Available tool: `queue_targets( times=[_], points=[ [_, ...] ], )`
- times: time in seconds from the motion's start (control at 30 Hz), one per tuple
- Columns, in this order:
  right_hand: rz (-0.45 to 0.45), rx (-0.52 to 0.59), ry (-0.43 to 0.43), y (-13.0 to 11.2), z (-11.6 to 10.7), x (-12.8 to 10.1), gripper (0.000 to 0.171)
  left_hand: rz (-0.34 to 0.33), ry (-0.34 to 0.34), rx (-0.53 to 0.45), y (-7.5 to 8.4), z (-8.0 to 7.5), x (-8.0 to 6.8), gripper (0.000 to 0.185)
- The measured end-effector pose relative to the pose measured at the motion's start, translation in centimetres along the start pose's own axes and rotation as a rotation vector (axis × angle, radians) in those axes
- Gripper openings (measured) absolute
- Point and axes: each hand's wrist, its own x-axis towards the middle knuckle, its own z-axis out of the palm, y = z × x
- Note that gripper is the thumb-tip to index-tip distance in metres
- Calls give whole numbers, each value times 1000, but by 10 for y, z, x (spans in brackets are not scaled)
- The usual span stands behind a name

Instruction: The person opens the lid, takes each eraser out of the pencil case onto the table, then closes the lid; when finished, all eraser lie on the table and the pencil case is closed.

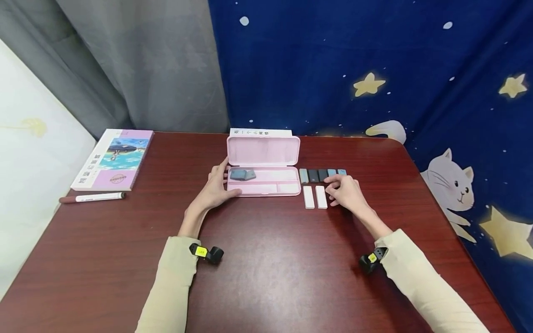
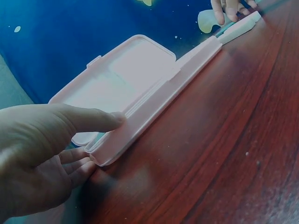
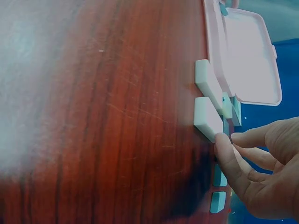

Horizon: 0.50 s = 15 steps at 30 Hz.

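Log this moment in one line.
left hand: holds pink case | case: lid open, two blue-grey blocks inside | right hand: at block row, grip unclear | white blocks: two, in front of row

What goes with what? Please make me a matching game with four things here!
Column one
1. pink case
2. marker
3. two white blocks
4. left hand

Column two
A. side by side, right of the case
B. just on the near side of the book
C. touching the case's left end
D. has grey-blue blocks inside

Pairs: 1-D, 2-B, 3-A, 4-C
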Motion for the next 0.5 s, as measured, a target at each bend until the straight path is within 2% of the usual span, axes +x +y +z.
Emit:
queue_targets(
  times=[0.2, 0.37, 0.5],
  points=[
    [-27, -3, 12, -5, -2, 3, 23, -14, -1, 18, 1, 0, 0, 103],
    [-55, -1, 13, -13, 5, 10, 23, 21, 13, 10, 0, 0, 0, 103],
    [-58, 33, -18, -27, 14, 16, 24, 42, 20, 5, 0, 1, 1, 104]
  ],
)
